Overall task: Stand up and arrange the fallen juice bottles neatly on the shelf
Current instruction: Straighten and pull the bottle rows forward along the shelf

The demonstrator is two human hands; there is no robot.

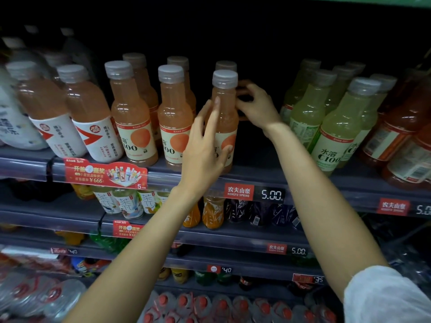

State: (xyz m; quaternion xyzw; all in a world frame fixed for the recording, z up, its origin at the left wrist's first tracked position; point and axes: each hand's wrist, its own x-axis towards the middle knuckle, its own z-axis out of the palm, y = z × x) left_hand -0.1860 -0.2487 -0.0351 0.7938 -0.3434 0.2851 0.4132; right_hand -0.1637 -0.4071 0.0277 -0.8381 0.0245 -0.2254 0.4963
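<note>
Touching upright peach bottle point(224, 117) on dim shelf point(256, 180): left hand point(205, 145) relaxed; right hand point(254, 106) curled, grip unclear

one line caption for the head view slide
Left hand steadies an upright orange juice bottle while right hand reaches behind it.
</note>
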